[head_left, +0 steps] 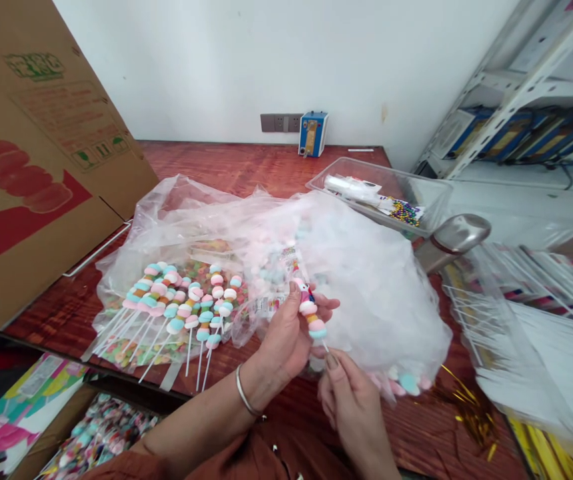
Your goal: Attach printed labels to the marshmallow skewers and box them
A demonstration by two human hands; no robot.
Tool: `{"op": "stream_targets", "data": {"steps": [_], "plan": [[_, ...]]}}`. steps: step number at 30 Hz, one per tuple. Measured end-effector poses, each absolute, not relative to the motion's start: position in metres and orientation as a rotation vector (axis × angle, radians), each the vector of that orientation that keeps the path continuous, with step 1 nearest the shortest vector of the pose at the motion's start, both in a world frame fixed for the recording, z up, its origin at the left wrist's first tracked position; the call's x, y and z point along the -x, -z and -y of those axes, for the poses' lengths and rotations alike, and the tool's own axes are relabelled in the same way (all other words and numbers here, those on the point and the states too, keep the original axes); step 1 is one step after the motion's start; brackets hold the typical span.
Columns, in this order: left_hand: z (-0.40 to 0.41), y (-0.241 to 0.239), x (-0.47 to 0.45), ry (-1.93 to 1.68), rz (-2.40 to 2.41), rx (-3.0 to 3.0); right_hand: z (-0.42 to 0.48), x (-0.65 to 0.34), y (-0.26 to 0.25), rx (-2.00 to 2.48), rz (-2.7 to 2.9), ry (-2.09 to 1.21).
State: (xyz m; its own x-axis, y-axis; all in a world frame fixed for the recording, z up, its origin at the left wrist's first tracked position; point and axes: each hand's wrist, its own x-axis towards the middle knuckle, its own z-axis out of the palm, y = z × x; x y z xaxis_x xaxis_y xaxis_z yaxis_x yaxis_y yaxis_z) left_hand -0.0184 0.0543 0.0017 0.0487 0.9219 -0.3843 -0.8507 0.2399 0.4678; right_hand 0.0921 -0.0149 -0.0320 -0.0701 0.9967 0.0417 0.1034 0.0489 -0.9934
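A candy skewer (313, 322) is held over the near table (406, 423): left hand (284, 340) gripping its candies, right hand (351, 393) pinching its stick (seating it, probably). Next calls for steady fingers. Similar skewers (186, 303) lie left.

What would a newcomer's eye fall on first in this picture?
Probably the pastel candy skewer near the centre, with the left hand around its candies and the right hand at its stick. Next come the similar skewers lying side by side on the table's left part, and the big cardboard box filling the upper left.
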Motion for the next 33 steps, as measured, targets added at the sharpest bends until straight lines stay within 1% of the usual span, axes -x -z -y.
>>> {"op": "stream_targets", "data": {"steps": [1,2,4,9,12,14,15,17,19,20,21,22,23,24,27,28,29,30,31,32,33], "plan": [[-0.055,0.000,0.020,-1.329,-0.648,-0.134,0.015,-0.091,0.029,1.149,1.124,-1.473],[-0.057,0.001,0.023,-1.307,-0.605,-0.142,0.015,-0.091,0.027,1.059,0.909,-1.687],[-0.063,0.001,0.031,-1.287,-0.532,-0.167,0.013,-0.093,0.024,0.903,0.634,-1.880],[-0.083,-0.007,0.050,-1.322,-0.469,-0.206,0.011,-0.097,0.023,0.869,0.546,-1.956],[-0.086,-0.010,0.047,-1.360,-0.511,-0.164,0.013,-0.094,0.027,0.946,0.627,-1.913],[-0.084,-0.011,0.043,-1.364,-0.534,-0.094,0.014,-0.093,0.032,1.096,0.863,-1.718],[-0.083,-0.011,0.041,-1.357,-0.549,-0.047,0.013,-0.094,0.035,1.185,1.057,-1.518],[-0.081,-0.012,0.039,-1.336,-0.589,0.033,0.012,-0.098,0.041,1.309,1.499,-0.924],[-0.079,-0.014,0.038,-1.303,-0.621,0.059,0.010,-0.104,0.045,1.309,1.835,-0.285],[-0.078,-0.015,0.038,-1.290,-0.625,0.046,0.009,-0.107,0.046,1.287,1.929,-0.060],[-0.078,-0.015,0.038,-1.279,-0.620,0.022,0.009,-0.109,0.046,1.271,1.973,0.065],[-0.077,-0.015,0.038,-1.272,-0.605,-0.010,0.009,-0.110,0.044,1.262,1.978,0.070],[-0.077,-0.015,0.038,-1.265,-0.584,-0.044,0.009,-0.109,0.042,1.265,1.945,-0.050],[-0.077,-0.014,0.038,-1.258,-0.561,-0.075,0.010,-0.108,0.039,1.283,1.866,-0.281],[-0.076,-0.013,0.037,-1.238,-0.512,-0.143,0.014,-0.101,0.027,1.277,1.354,-1.289],[-0.075,-0.013,0.037,-1.232,-0.497,-0.156,0.015,-0.098,0.023,1.236,1.144,-1.564],[-0.075,-0.013,0.036,-1.226,-0.482,-0.163,0.017,-0.096,0.020,1.187,0.968,-1.753],[-0.075,-0.014,0.036,-1.222,-0.468,-0.166,0.017,-0.095,0.017,1.149,0.864,-1.852],[-0.075,-0.014,0.036,-1.220,-0.461,-0.163,0.018,-0.094,0.016,1.141,0.854,-1.867],[-0.074,-0.014,0.035,-1.221,-0.461,-0.155,0.018,-0.094,0.017,1.170,0.934,-1.792],[-0.074,-0.014,0.035,-1.224,-0.469,-0.147,0.017,-0.095,0.018,1.220,1.078,-1.625]]}}
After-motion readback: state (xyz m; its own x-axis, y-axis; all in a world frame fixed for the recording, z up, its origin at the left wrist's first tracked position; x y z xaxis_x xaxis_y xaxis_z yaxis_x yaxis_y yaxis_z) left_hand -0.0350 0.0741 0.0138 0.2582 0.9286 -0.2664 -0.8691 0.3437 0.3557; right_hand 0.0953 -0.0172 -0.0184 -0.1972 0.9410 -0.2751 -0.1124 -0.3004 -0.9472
